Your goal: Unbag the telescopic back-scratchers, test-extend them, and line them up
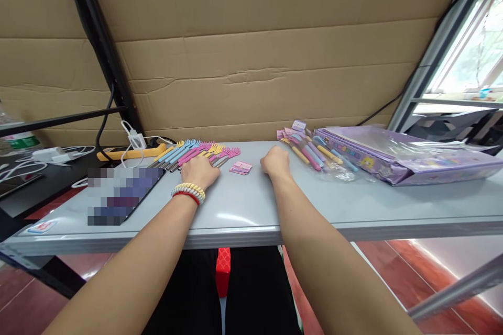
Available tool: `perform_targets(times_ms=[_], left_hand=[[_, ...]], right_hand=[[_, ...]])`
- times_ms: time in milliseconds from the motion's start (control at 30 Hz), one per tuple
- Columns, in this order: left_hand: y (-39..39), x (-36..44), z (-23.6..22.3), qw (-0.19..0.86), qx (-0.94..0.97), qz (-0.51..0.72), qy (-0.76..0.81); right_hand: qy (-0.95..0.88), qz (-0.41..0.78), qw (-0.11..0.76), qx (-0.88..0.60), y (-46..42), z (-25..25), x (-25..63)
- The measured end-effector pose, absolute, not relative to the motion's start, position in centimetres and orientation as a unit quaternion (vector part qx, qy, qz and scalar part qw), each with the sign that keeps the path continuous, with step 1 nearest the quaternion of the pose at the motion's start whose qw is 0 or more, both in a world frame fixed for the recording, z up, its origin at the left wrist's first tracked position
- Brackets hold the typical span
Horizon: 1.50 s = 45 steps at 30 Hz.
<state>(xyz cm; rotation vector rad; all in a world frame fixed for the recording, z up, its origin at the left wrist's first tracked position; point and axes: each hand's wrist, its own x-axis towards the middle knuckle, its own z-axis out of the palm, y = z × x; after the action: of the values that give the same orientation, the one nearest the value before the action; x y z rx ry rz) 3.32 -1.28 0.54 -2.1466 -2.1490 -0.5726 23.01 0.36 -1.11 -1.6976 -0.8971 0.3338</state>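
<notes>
**Broadly open at the front, closed off behind**

Our grey surface (pixel 239 209) runs along cardboard (pixel 255 78), with red floor tiles (pixel 377 267) below and a window (pixel 459 60) far right. Fork-headed sticks (pixel 189 156) lie in a row at the back left, beside a flat device (pixel 121 196). Our left grip (pixel 199 171) curls by their near ends; our right grip (pixel 275 161) curls near wrapped coloured pieces (pixel 314 154). Our fingers are mostly hidden, so we cannot tell how far open either grip is or what it has hold of. Small pink cards (pixel 241 168) sit between. A purple box (pixel 377 159) crowds the right; we have bare room in the middle, down to the front edge.
</notes>
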Motion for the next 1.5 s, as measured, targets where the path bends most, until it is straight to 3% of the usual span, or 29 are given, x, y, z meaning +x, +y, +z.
perform_targets(times_ms=[133,267,367,467,533,633,767,967,1500], left_hand=[[-1.1,3.2,0.5,0.027,-0.691,-0.238,-0.682],[-1.6,3.8,0.6,0.001,-0.753,-0.341,-0.563],[-2.1,5.0,0.5,-0.062,-0.827,-0.347,-0.438],[-2.2,6.0,0.2,-0.056,-0.849,-0.33,-0.408],[-1.8,6.1,0.1,-0.019,-0.838,-0.339,-0.427],[-1.1,5.3,0.2,0.037,-0.768,-0.35,-0.535],[-0.6,3.8,0.7,0.081,-0.69,-0.26,-0.67],[-0.5,3.4,0.5,0.071,-0.679,-0.197,-0.703],[-0.3,3.9,0.1,0.07,-0.711,-0.183,-0.675]], right_hand=[[-0.415,0.143,0.598,-0.67,0.7,-0.3,22.7],[-0.406,0.268,0.676,-0.554,1.3,0.0,21.3],[-0.407,0.326,0.713,-0.468,1.7,-0.3,19.8],[-0.413,0.357,0.717,-0.433,1.8,-0.4,18.7],[-0.428,0.337,0.714,-0.439,1.5,-0.4,18.5],[-0.47,0.214,0.7,-0.494,0.8,-0.2,18.7],[-0.519,0.107,0.635,-0.563,0.0,-0.3,19.2],[-0.521,0.083,0.571,-0.629,-0.2,-0.7,19.7],[-0.525,0.041,0.532,-0.663,0.1,-1.6,20.3]])
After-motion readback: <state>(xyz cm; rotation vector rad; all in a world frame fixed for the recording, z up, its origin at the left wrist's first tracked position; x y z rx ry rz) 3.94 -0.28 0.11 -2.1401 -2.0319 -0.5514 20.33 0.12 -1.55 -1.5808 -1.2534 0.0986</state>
